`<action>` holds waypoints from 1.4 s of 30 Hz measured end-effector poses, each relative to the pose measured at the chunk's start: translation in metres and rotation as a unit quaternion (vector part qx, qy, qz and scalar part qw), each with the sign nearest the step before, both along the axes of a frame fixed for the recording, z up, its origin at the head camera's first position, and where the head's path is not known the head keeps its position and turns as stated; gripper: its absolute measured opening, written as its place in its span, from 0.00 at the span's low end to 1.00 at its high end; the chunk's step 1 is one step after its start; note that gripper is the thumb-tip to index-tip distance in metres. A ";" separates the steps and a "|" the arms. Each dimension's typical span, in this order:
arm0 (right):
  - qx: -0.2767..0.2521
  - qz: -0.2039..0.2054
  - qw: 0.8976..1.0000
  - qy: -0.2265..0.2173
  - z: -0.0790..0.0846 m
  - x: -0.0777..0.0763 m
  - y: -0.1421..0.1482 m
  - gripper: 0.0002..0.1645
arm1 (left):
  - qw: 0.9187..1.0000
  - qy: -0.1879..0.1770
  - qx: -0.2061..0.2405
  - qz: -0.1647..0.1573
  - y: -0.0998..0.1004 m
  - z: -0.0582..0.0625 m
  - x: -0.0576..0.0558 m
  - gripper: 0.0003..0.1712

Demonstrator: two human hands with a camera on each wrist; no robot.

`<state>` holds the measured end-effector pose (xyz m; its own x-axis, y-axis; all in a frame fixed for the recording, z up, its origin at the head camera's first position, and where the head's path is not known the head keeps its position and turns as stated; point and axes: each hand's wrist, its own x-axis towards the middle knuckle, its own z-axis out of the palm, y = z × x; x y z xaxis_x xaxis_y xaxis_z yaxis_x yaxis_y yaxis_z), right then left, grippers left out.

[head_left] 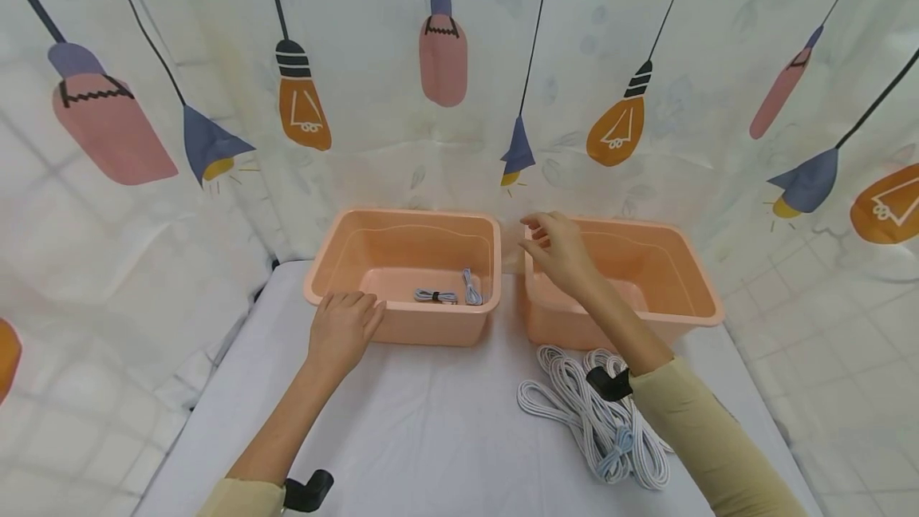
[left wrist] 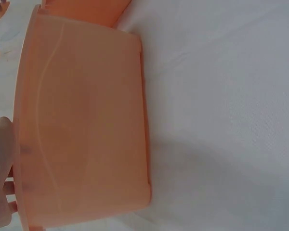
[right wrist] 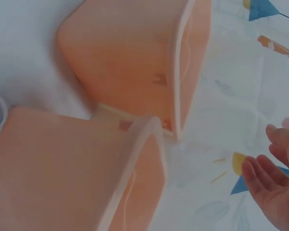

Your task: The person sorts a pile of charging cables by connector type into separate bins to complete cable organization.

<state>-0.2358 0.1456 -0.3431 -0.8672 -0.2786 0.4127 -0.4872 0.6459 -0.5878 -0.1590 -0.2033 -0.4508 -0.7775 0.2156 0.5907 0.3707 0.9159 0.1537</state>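
Your left hand grips the front rim of the left bin, fingers bent over it and two bundled cables inside, while your empty right hand, fingers loosely curved, hovers near the right bin, coiled white cords lying in front.

Two bins, two small cable bundles, two hands

No lettering, label, brand, number or sign can be read on the peach plastic tubs, the coiled white cables or the lamp-printed white curtain.
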 end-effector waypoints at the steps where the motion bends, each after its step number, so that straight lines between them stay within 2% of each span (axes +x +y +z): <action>1: 0.001 0.001 1.000 0.005 -0.001 0.002 0.002 0.19 | 1.000 0.000 0.000 0.000 0.000 0.000 0.000 0.12; 9: -0.001 0.006 0.999 0.037 -0.011 0.021 0.017 0.18 | 1.000 -0.023 0.000 0.009 0.000 0.000 0.001 0.13; 15: -0.004 0.012 0.999 0.048 -0.018 0.039 0.029 0.19 | 1.000 -0.024 -0.003 0.011 0.000 0.000 0.002 0.13; 22: 0.011 0.002 1.000 0.029 -0.028 0.059 0.042 0.18 | 0.999 -0.034 -0.003 0.016 0.000 -0.001 0.002 0.14; 30: 0.014 0.013 0.999 0.043 -0.044 0.076 0.058 0.19 | 0.999 -0.044 -0.002 0.020 0.000 -0.001 0.002 0.14; 35: 0.015 0.015 0.999 0.039 -0.055 0.087 0.069 0.20 | 0.999 -0.040 0.001 0.015 0.001 0.000 0.002 0.14; 42: 0.046 0.002 0.999 0.015 -0.074 0.101 0.085 0.17 | 0.999 -0.031 0.002 0.013 0.002 0.002 0.002 0.13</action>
